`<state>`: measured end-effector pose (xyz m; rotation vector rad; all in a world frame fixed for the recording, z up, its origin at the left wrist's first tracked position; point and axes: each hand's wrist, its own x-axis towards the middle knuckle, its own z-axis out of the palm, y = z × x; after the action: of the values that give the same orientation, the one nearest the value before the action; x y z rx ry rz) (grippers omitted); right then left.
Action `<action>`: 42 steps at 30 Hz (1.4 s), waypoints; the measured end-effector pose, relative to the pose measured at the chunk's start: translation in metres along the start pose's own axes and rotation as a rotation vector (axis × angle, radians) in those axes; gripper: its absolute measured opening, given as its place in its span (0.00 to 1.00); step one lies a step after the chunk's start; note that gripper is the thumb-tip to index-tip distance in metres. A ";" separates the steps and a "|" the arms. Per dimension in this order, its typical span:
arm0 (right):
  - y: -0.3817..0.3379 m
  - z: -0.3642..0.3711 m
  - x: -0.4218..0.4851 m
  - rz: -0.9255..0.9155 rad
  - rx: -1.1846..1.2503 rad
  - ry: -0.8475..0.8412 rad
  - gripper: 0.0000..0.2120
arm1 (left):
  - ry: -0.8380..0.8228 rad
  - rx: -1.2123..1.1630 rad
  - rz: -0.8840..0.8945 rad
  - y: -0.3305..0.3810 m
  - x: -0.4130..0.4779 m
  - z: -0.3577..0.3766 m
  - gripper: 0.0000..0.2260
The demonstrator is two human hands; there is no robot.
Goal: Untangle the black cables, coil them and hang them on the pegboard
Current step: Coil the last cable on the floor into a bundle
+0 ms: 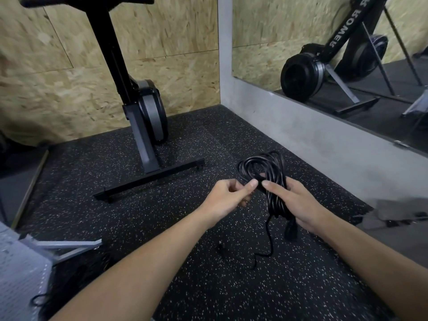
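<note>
— One cable looks mostly coiled, I'd say. The right hand has its fingers wrapped round the gathered loops of the black cable, thumb across the front. The coil stands up just above both hands.

— And the left hand?

— Curled, with thumb and forefinger pinching a strand right beside the right thumb. I cannot tell whether it is tucking in a turn or picking at a snag.

— So that coil isn't finished?

— Not quite, in my judgement. Just below the right hand a plug hangs, and a thin loose tail trails down between the forearms toward the speckled floor. That end needs winding in.

— What about hanging it?

— Not begun, as far as I can see. The white pegboard is well off to the left of the left forearm, low down. No coil hangs on the part that shows.

— Any other cables?

— A dark loop lies by the pegboard's lower edge, too blurred to name. Well beyond the hands stand a rowing machine and, off to the right, a mirror.
</note>
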<state>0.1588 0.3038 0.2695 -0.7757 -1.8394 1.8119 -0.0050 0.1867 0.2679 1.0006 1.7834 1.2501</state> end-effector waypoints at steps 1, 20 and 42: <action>-0.002 0.000 0.001 -0.002 0.043 0.017 0.13 | -0.021 0.006 -0.017 -0.002 0.001 -0.002 0.24; -0.003 -0.027 0.012 -0.011 -0.172 0.398 0.07 | -0.322 0.607 0.077 -0.023 0.008 -0.004 0.09; 0.004 -0.003 -0.005 0.067 -0.620 -0.276 0.19 | 0.129 0.572 0.628 0.001 0.008 -0.023 0.23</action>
<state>0.1654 0.3028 0.2657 -0.8257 -2.6417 1.4370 -0.0284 0.1852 0.2736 1.9559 2.0607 1.1839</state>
